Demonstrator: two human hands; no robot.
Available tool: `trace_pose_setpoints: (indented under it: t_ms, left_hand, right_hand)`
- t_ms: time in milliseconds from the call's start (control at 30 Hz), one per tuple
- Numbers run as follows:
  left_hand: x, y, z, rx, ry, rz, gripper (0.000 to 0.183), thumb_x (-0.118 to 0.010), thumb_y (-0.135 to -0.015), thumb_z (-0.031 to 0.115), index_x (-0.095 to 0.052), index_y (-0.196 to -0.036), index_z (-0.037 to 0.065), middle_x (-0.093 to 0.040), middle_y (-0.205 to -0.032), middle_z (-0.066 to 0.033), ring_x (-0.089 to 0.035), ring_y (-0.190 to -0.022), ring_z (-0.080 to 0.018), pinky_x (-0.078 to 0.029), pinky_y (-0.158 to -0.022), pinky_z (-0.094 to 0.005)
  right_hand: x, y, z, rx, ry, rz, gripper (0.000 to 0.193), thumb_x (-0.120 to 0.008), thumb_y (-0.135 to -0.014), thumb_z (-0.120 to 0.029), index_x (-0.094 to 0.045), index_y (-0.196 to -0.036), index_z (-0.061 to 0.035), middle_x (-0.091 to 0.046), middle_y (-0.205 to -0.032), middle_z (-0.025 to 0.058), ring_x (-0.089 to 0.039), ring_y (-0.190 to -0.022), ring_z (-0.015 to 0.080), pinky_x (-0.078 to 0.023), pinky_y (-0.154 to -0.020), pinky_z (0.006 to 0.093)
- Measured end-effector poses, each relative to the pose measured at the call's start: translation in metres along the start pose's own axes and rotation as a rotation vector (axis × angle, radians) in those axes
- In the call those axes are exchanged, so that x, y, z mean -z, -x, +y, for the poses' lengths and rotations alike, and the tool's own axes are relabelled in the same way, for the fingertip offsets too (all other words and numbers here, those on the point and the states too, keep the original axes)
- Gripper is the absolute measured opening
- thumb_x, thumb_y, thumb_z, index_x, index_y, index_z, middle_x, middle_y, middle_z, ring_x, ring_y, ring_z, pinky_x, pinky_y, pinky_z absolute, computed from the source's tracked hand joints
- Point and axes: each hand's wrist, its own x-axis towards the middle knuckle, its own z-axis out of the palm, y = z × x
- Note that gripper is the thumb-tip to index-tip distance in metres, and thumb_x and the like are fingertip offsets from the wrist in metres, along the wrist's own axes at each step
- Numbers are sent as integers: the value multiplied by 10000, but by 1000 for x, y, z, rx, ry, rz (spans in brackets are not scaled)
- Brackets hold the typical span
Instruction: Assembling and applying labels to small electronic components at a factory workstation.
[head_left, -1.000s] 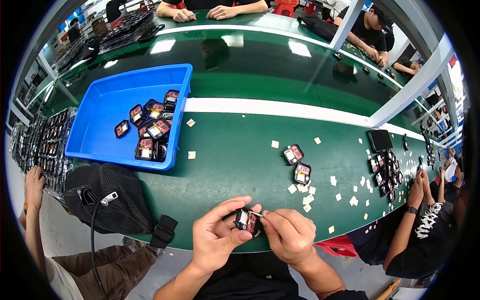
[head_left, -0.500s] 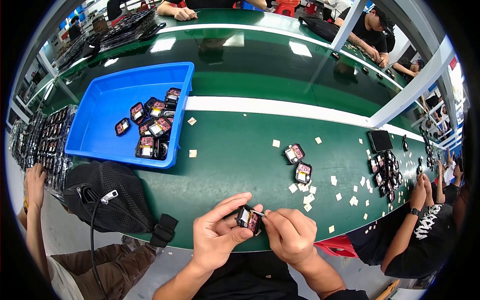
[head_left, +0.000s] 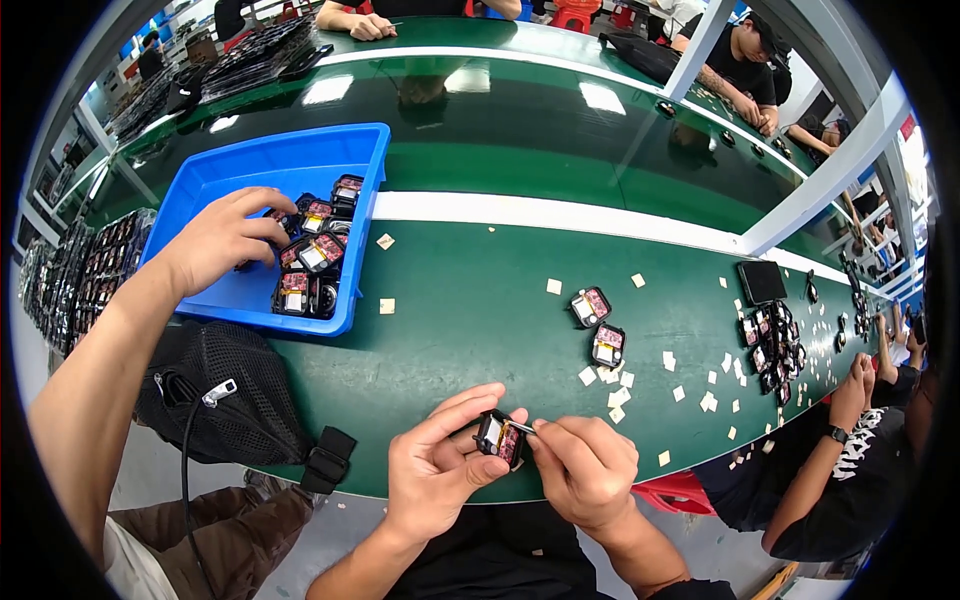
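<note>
Near the table's front edge, my left hand (head_left: 436,468) grips a small open black device casing (head_left: 498,438) between thumb and fingers. Inside the casing show a red circuit board, a pale block and a bit of yellow. My right hand (head_left: 590,470) pinches a slim metal tool (head_left: 521,427), whose tip reaches the casing's upper right part; its exact kind is unclear. Beyond my hands, two similar open casings lie together on the green table, one black casing (head_left: 590,307) just behind another casing (head_left: 608,345).
A blue tray (head_left: 225,305) holding several casings stands at left; a co-worker's hand (head_left: 235,240) reaches into it. A black mesh bag (head_left: 215,400) sits at the front left edge. Pale square pieces (head_left: 620,397) are scattered at right, near a casing pile (head_left: 770,345). A white post (head_left: 830,170) rises behind.
The co-worker's arm at left has swung from the plastic trays into the blue tray. My hands, the casing and the tool have barely moved.
</note>
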Motion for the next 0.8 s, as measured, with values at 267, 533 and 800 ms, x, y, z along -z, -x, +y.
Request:
trace_pose_setpoints:
  t_ms: [267, 533, 800]
  left_hand:
    - [-2, 1, 2, 26, 0, 22, 584, -785, -839, -80, -564, -1379, -69, -465, -1507, -263, -595, -1281, -429, -583, -1042, -457]
    - [-2, 1, 2, 23, -30, 1, 580, -777, -841, -94, -562, -1379, -75, -455, -1521, -253, -597, -1287, -412, -585, -1043, -439]
    - [-2, 1, 3, 54, 8, 34, 569, -790, -844, -64, -565, -1367, -67, -472, -1505, -250, -604, -1276, -418, -601, -1018, -430]
  right_hand:
    - [0, 0, 0, 34, 42, 23, 229, -838, -731, -21, -749, -942, -20, -676, -830, 48, -602, -574, 175, -481, -497, 308]
    - [-1, 2, 1, 48, 52, 21, 237, -839, -726, -18, -747, -945, -17, -673, -832, 44, -591, -565, 170, -469, -486, 304]
    - [-4, 4, 0, 56, 59, 35, 228, -831, -741, -6, -740, -950, -12, -673, -838, 48, -594, -566, 169, -474, -485, 299]
